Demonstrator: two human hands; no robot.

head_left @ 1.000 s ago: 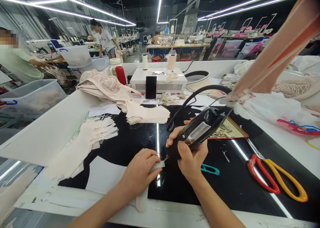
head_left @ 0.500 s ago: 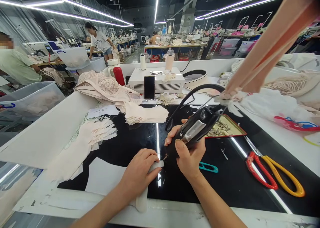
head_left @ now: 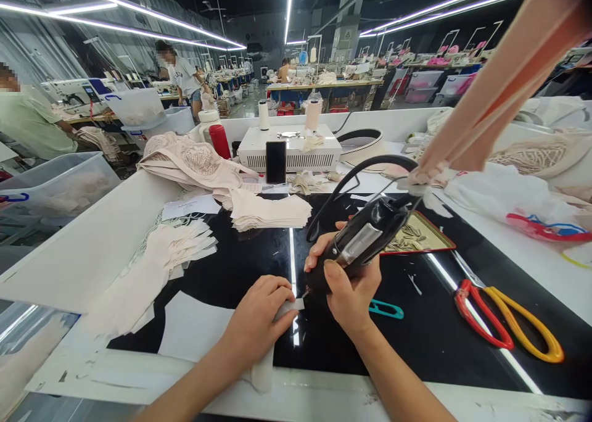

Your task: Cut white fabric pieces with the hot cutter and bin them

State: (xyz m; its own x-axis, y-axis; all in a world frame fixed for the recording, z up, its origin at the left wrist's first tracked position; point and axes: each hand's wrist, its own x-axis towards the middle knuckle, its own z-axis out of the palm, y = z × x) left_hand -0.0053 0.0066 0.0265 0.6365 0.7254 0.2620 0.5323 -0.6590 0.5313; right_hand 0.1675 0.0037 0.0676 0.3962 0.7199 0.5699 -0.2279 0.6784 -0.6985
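Note:
My left hand (head_left: 259, 311) rests low on the black work surface (head_left: 245, 255), fingers and thumb closed on a narrow whitish fabric strip (head_left: 296, 305) whose end sticks out to the right. Pale cloth hangs below that hand at the table edge. Wrapped in my right hand (head_left: 350, 292) is a black corded handheld tool (head_left: 367, 234) with a silver plate on its side. It tilts down to the left, its thin tip at or very near the strip's end; contact is hard to tell. A peach cloth band (head_left: 485, 89) is tied round the cord end.
Red-and-yellow scissors (head_left: 504, 317), a teal thread snipper (head_left: 387, 310) and a tray of small metal pieces (head_left: 444, 240) lie right. Stacked pale fabric pieces (head_left: 271, 211) and more cut pieces (head_left: 152, 261) lie left. Behind are a phone (head_left: 276, 163) and a white box (head_left: 319, 153).
Both hands, the tool and the strip hold almost the same position. In the background at left, a standing person has shifted slightly to the right.

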